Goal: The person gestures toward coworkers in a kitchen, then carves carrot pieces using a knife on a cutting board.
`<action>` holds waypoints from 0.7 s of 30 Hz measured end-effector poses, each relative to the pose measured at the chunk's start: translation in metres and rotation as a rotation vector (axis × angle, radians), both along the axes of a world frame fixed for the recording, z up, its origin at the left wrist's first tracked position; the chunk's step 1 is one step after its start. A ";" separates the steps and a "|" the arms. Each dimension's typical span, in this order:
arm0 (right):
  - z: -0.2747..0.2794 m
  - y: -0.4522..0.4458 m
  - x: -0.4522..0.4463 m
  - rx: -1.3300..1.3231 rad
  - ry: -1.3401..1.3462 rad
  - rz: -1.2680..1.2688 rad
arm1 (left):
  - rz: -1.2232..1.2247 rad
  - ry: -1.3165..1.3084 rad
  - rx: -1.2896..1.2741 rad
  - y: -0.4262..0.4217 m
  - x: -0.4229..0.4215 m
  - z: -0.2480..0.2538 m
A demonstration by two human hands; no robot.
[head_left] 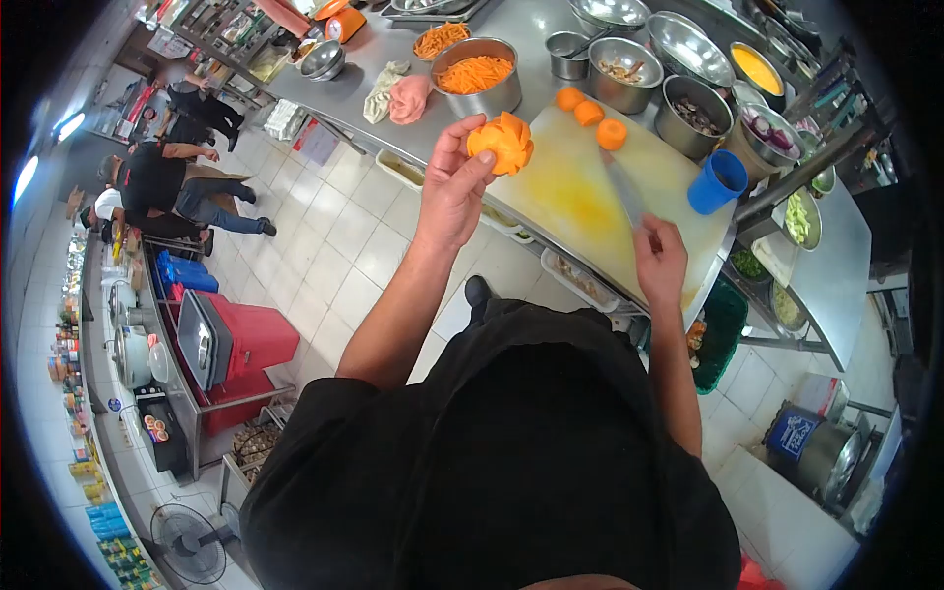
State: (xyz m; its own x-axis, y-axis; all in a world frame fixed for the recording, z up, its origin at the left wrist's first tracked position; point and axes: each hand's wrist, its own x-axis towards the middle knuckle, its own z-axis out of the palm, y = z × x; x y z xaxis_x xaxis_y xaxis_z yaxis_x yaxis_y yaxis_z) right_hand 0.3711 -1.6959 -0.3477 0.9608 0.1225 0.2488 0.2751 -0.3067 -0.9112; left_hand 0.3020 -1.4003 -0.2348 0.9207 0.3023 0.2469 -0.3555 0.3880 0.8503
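Observation:
Raised over the counter's front edge, my left hand pinches a carrot flower, an orange piece carved with petal-like notches. My right hand is closed around the handle of a knife. The blade lies low over the cutting board, its tip close to a carrot piece. Two more carrot pieces sit farther back on the board's far edge. Yellow-orange stains mark the board's middle.
Behind the board stand a pot of carrot strips, a metal bowl and a pot of dark pieces. A blue cup is at the right. Crumpled pink cloth lies left. People stand across the aisle.

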 end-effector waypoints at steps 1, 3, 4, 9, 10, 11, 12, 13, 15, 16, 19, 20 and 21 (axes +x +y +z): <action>0.025 0.016 -0.001 0.094 -0.041 0.066 | 0.016 0.001 0.025 -0.002 0.000 0.000; 0.080 0.044 -0.008 0.210 -0.103 0.183 | 0.027 -0.004 0.041 -0.008 0.000 0.000; 0.103 0.056 -0.012 0.233 -0.124 0.235 | 0.025 -0.010 0.032 -0.012 0.001 0.001; 0.135 0.099 -0.014 0.266 -0.311 0.336 | 0.061 -0.038 0.086 -0.023 -0.003 0.003; 0.137 0.105 -0.015 0.271 -0.331 0.352 | 0.071 -0.052 0.103 -0.023 -0.004 0.002; 0.137 0.110 -0.016 0.280 -0.327 0.342 | 0.081 -0.064 0.118 -0.023 -0.005 0.001; 0.135 0.115 -0.016 0.290 -0.323 0.332 | 0.094 -0.064 0.117 -0.022 -0.006 -0.001; 0.134 0.119 -0.016 0.300 -0.318 0.320 | 0.105 -0.064 0.117 -0.021 -0.007 -0.002; 0.134 0.122 -0.017 0.229 -0.306 0.317 | 0.119 -0.047 0.115 -0.017 -0.009 -0.005; 0.135 0.123 -0.018 0.195 -0.301 0.313 | 0.121 -0.030 0.113 -0.015 -0.010 -0.008; 0.132 0.116 -0.019 0.263 -0.260 0.416 | 0.107 0.009 0.061 -0.011 -0.010 -0.010; 0.129 0.111 -0.019 0.246 -0.250 0.415 | 0.103 0.023 0.035 -0.010 -0.011 -0.010; 0.122 0.104 -0.019 0.228 -0.238 0.413 | 0.093 0.034 0.047 -0.007 -0.012 -0.012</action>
